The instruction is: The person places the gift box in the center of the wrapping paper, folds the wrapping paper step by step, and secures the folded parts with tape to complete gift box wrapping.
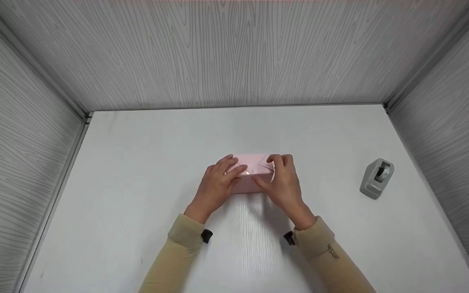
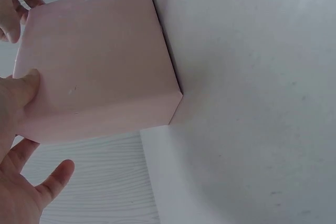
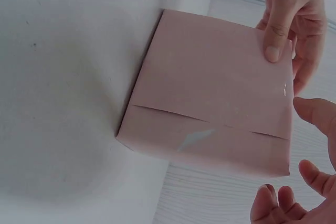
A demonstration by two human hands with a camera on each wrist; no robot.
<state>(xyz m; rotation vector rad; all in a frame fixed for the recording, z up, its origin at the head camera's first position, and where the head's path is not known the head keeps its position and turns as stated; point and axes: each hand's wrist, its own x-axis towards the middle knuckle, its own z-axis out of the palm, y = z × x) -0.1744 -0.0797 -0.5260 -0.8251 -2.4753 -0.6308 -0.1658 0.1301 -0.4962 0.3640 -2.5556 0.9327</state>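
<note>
A small box wrapped in pink paper [image 1: 250, 185] stands on the white table, triangular folds on its top. My left hand [image 1: 217, 183] holds it from the left. In the right wrist view that hand's thumb [image 3: 273, 51] presses flat on the near face, with the other fingers behind. My right hand [image 1: 285, 183] is at the box's right corner, fingers bent over the top fold and thumb by the near upper edge. Seen from the right wrist, its fingertips [image 3: 265, 198] stand off the paper. A seam and a pale patch show on the wrapped box [image 3: 210, 77] there.
A grey tape dispenser [image 1: 376, 179] with a roll in it stands on the table to the right. Wood-grain panels [image 1: 234, 53] wall the table [image 1: 136, 162] at the back and both sides.
</note>
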